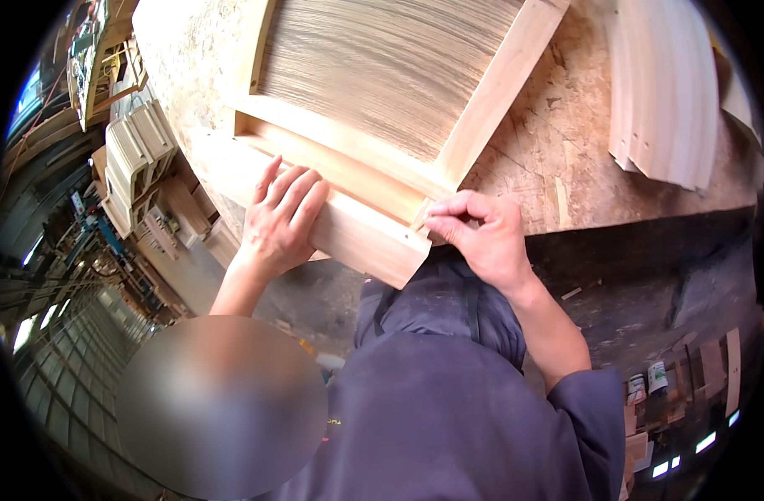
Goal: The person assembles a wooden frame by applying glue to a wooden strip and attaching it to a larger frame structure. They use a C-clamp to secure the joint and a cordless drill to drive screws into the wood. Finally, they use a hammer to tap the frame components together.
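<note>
A wooden frame (503, 88) lies flat on the table (557, 179), close to the edge where the person stands, with a streaky grained panel (382, 67) set inside it. Along its near side runs a pale board (369, 238), a long narrow recess between it and the frame's crosspiece (340, 140); the board's right end juts past the table edge. The left hand (286, 213) lies over that board, palm down, fingers a little spread and bent — the thumb is hidden, so I can't tell how firmly it grips. The right hand (486, 234) is at the recess's right end, thumb and forefinger nearly together at the corner; whether anything small sits between them, I can't make out. Farther right on the table — well apart from both hands — lies a stack of long pale strips (664, 100).
</note>
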### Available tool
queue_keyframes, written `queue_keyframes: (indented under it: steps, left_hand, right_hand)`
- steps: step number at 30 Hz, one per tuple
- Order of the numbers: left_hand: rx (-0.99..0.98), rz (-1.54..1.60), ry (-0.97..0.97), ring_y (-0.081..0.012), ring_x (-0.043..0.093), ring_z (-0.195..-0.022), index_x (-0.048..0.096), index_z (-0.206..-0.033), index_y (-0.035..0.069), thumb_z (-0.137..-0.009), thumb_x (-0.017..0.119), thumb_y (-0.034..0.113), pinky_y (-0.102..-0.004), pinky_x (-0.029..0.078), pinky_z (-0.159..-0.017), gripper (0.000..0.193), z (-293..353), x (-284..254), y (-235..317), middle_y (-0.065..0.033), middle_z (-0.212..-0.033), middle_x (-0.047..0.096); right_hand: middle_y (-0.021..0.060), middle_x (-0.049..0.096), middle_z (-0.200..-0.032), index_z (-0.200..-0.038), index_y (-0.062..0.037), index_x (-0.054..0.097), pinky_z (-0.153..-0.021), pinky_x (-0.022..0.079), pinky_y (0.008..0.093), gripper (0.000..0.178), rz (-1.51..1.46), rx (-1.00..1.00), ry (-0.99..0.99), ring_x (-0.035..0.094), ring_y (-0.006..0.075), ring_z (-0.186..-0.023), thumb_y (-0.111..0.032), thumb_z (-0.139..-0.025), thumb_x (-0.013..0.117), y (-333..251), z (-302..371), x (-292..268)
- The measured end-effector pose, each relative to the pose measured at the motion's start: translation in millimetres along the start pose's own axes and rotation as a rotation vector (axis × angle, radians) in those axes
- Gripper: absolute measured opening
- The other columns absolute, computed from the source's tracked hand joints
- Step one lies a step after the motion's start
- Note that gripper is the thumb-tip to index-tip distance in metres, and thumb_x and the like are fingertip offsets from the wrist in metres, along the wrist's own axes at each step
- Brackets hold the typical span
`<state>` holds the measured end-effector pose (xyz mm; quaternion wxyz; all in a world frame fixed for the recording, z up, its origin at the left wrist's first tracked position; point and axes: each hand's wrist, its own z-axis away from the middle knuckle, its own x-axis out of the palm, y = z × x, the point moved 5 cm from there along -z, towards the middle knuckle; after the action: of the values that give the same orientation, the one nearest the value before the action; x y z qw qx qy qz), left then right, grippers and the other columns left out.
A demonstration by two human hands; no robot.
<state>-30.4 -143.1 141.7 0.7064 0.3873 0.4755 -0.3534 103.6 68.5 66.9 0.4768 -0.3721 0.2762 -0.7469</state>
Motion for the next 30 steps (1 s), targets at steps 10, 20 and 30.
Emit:
queue_keyframes:
  steps: [10, 20, 30]
  left_hand:
    - [-0.019, -0.012, -0.078, -0.0309, 0.062, -0.116, 0.058, -0.12, 0.005, -0.064, 0.069, 0.005, -0.0582, 0.035, -0.116, 0.057, 0, 7, -6, -0.0111, -0.119, 0.065]
    - [-0.034, -0.026, -0.073, -0.0311, 0.064, -0.114, 0.061, -0.11, 0.004, -0.074, 0.066, 0.007, -0.0585, 0.037, -0.114, 0.037, -4, 7, -5, -0.0122, -0.114, 0.067]
    - [-0.033, -0.001, -0.043, -0.0273, 0.063, -0.114, 0.062, -0.112, 0.006, -0.072, 0.065, 0.002, -0.055, 0.038, -0.116, 0.04, -5, 0, -5, -0.0092, -0.113, 0.066]
  right_hand:
    - [0.0092, 0.075, -0.086, -0.088, 0.0023, 0.071, -0.073, 0.056, 0.0268, 0.01, -0.076, -0.158, -0.058, 0.072, 0.0151, -0.079, 0.009, -0.082, 0.075, 4, -18, -19]
    - [0.0113, 0.074, -0.084, -0.086, 0.0014, 0.071, -0.068, 0.057, 0.0288, 0.013, -0.006, -0.202, -0.18, 0.072, 0.0215, -0.076, 0.007, -0.077, 0.08, 1, -29, -6]
    - [0.0138, 0.071, -0.081, -0.084, 0.0, 0.073, -0.062, 0.053, 0.0322, 0.01, 0.14, -0.226, -0.198, 0.069, 0.0264, -0.069, 0.002, -0.076, 0.078, -12, -22, 12]
